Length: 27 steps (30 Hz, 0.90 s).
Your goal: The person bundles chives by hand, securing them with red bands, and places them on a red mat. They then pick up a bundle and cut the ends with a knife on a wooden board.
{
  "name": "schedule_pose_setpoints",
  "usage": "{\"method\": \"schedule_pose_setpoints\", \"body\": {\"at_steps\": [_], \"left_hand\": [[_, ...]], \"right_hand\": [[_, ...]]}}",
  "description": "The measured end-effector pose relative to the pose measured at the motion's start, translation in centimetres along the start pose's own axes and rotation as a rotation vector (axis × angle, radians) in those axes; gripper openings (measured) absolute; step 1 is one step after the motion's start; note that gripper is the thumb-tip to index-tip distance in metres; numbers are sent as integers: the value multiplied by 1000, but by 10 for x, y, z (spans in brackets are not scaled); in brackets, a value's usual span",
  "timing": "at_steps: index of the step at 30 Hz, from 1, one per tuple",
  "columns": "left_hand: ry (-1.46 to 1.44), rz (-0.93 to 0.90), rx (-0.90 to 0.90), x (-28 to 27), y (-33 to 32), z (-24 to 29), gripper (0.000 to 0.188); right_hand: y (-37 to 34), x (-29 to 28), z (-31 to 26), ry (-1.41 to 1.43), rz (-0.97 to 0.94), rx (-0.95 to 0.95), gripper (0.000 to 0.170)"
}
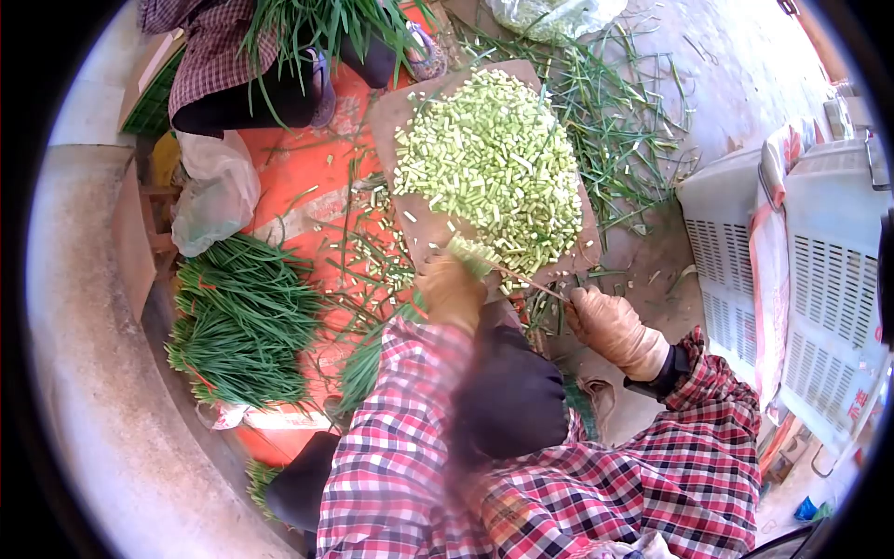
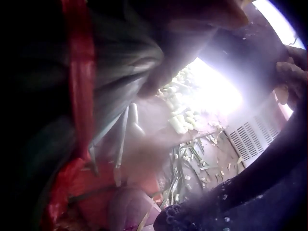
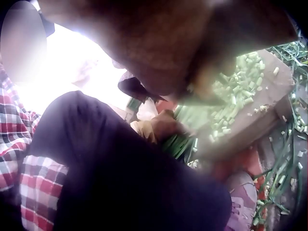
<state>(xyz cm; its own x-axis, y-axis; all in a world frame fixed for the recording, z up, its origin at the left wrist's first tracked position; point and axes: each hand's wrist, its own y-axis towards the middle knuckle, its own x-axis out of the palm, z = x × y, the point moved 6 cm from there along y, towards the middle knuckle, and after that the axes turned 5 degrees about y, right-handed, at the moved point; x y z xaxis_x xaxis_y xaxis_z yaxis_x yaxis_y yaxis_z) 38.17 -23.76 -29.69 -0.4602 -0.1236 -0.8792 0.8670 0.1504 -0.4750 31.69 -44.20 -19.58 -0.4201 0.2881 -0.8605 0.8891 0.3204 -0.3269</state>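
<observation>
My gloved left hand [image 1: 452, 291] grips a bunch of garlic chives [image 1: 473, 252] at the near edge of a brown board [image 1: 419, 228]. The bunch's pale cut ends point toward a wide heap of short chopped pieces [image 1: 494, 168] on the board. A red tie [image 2: 82, 72] runs along the dark leaves in the left wrist view. In my gloved right hand [image 1: 615, 326] is a knife [image 1: 531, 281], its thin blade reaching left to the bunch's ends. The right wrist view shows the left hand [image 3: 161, 126] behind my dark knee, partly hidden.
Bundles of uncut chives [image 1: 247, 321] lie left on a red sheet [image 1: 289, 191], beside a clear plastic bag [image 1: 219, 191]. Another person [image 1: 223, 70] sits at the upper left with long greens. Loose leaves [image 1: 615, 121] litter the floor; pale plastic crates [image 1: 829, 242] stand right.
</observation>
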Motion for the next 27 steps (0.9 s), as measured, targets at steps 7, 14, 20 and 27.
{"method": "schedule_pose_setpoints", "body": {"at_steps": [7, 14, 20, 27], "left_hand": [[139, 52, 17, 6, 1, 4, 64], [141, 93, 61, 0, -3, 5, 97], [72, -4, 68, -8, -2, 4, 89], [-27, -9, 131, -11, -3, 1, 75]], "right_hand": [[9, 5, 3, 51, -54, -77, 19], [35, -3, 2, 243, -201, 52, 21], [48, 2, -5, 187, -435, 161, 22], [150, 62, -31, 427, -244, 120, 26]]}}
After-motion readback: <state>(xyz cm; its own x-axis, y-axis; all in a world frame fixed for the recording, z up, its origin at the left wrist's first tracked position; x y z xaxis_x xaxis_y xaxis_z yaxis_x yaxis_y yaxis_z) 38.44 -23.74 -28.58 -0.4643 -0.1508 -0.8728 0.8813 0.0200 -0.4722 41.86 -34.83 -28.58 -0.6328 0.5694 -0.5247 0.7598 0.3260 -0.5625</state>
